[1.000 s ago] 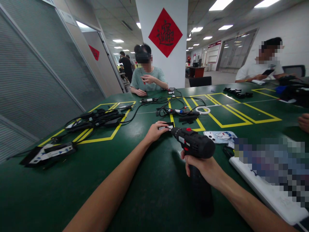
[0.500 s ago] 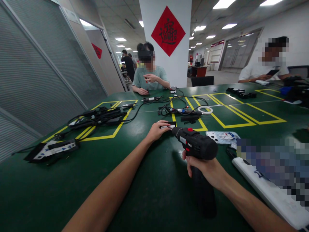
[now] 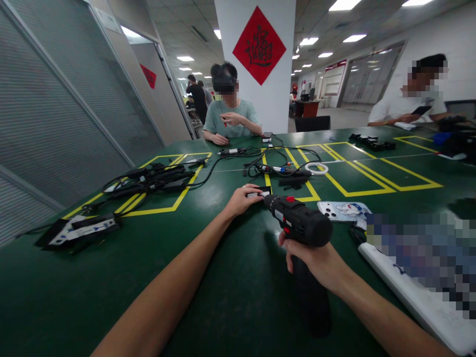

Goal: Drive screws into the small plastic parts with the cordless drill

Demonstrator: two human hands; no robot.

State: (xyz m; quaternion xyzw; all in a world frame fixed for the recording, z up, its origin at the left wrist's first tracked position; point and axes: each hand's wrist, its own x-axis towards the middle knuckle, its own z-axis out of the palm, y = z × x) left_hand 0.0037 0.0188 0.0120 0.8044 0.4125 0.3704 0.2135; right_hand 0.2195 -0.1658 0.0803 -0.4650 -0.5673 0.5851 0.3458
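Observation:
My right hand [image 3: 312, 260] is wrapped round the grip of a black cordless drill [image 3: 301, 221] with red buttons. The drill's nose points away from me and to the left, its tip at a small black and white part [image 3: 266, 189] on the green table [image 3: 238, 277]. My left hand [image 3: 241, 200] pinches that part from the left, fingers closed on it close to the drill's tip. Fingers and drill cover much of the part, so its exact kind is unclear. Whether the bit touches it cannot be made out.
Tangled black cables [image 3: 159, 178] lie at left, near a black and white piece [image 3: 84, 229]. Ahead are more cables [image 3: 286, 153] and a white ring [image 3: 316, 169]. A phone [image 3: 344, 210] and long white object [image 3: 405, 292] lie right. A person [image 3: 232, 116] sits opposite.
The drill and my right hand have shifted very slightly left. My left hand stays on the small part.

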